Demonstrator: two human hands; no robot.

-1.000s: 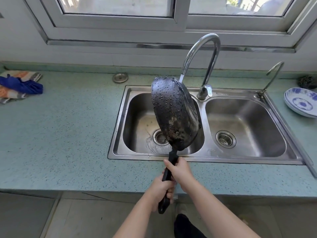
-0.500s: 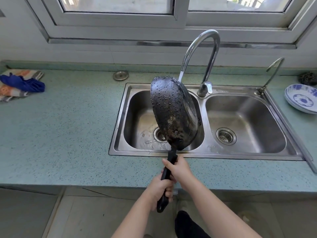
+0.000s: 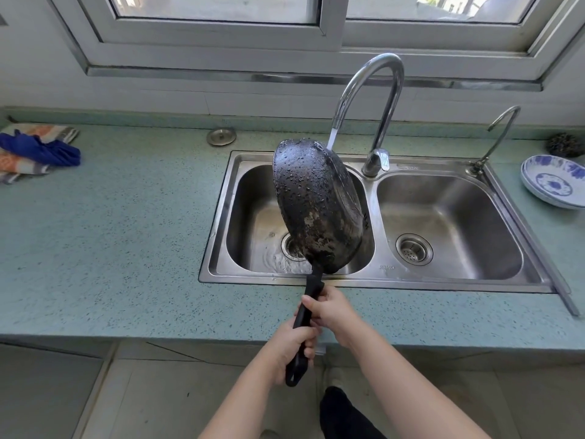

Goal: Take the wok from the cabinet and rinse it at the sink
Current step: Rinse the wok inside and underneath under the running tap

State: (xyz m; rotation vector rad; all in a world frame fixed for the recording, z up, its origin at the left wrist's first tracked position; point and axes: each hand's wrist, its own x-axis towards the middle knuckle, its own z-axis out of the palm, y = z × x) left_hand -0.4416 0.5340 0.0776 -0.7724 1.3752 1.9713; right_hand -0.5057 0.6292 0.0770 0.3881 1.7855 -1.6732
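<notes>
The black wok (image 3: 313, 201) is tipped almost on edge over the left basin of the steel double sink (image 3: 376, 280), its wet, blackened underside facing me. Water runs from the tall curved tap (image 3: 373, 90) onto its far rim and pools around the left drain. My left hand (image 3: 292, 350) grips the lower end of the black handle. Just above it on the same handle my right hand (image 3: 332, 308) also grips. The wok's inside is hidden from me.
A blue cloth on striped towels (image 3: 38, 150) lies at the far left of the green counter (image 3: 126, 248). A metal sink plug (image 3: 221, 136) sits behind the left basin. A small second tap (image 3: 497, 137), blue-and-white plates (image 3: 554, 182) and a dark scrubber (image 3: 565, 144) are at the right.
The wok and both hands keep almost the same pose under the running water; the view has shifted slightly.
</notes>
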